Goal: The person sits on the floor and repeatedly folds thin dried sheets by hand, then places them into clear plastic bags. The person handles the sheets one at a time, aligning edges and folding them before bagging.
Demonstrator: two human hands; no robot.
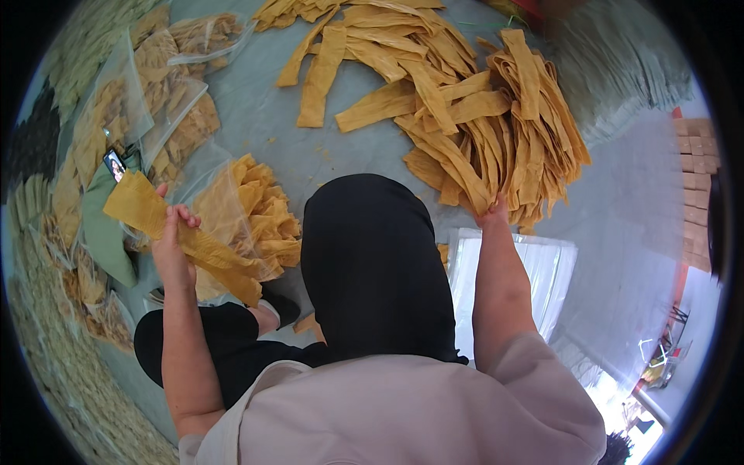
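My left hand (175, 232) grips a folded yellow-brown sheet strip (218, 256), whose upper end fans out beyond my fingers. Just right of it, an open clear plastic bag (218, 203) lies full of bunched sheets of the same colour (264, 209). My right hand (493, 212) reaches forward to a large heap of long flat yellow-brown strips (494, 128) and pinches the near ends of some; exactly how many is hidden by the fingers. The strips lie overlapped on the grey floor. What they are made of cannot be told.
Several filled clear bags (168, 87) lie at the left, near a green cloth (107, 232) and a phone (114, 165) with a lit screen. A stack of clear plastic bags (540, 261) lies beside my right forearm. Pale bundles (70, 372) line the left edge. Brown boxes (694, 192) stand far right.
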